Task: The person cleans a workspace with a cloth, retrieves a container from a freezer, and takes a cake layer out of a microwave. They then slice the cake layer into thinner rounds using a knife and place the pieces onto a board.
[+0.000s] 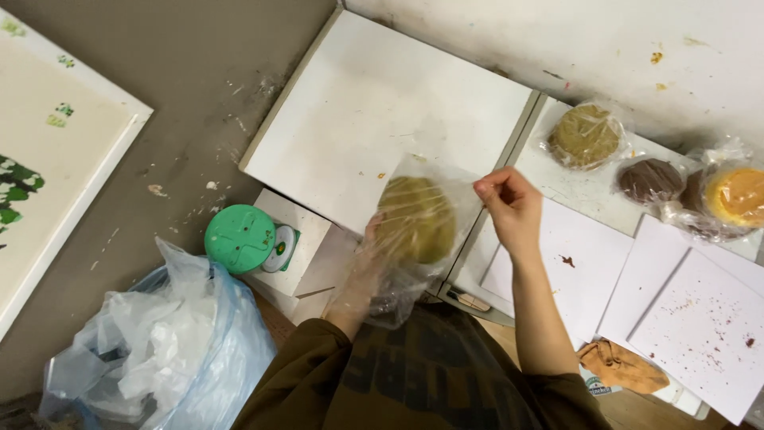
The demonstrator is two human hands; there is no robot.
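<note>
An olive-green clay disc (416, 220) in a clear plastic bag (398, 271) is held up from below by the left hand (368, 253), while the bag's upper edge is pinched by the right hand (509, 205). Beneath, a white board (374, 111) is laid over a grey, paint-flecked floor (183, 87); wrapped clay discs (585, 135) and white sheets (700, 334) are spread at the right

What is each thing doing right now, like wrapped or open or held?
Green lump: in clear wrap, held up.
Left hand: under the wrap, holding the lump.
Right hand: pinching the wrap's edge.
Blue bag: open, stuffed with plastic.
Orange lump: wrapped, on the table.
Brown lump: wrapped.
</note>
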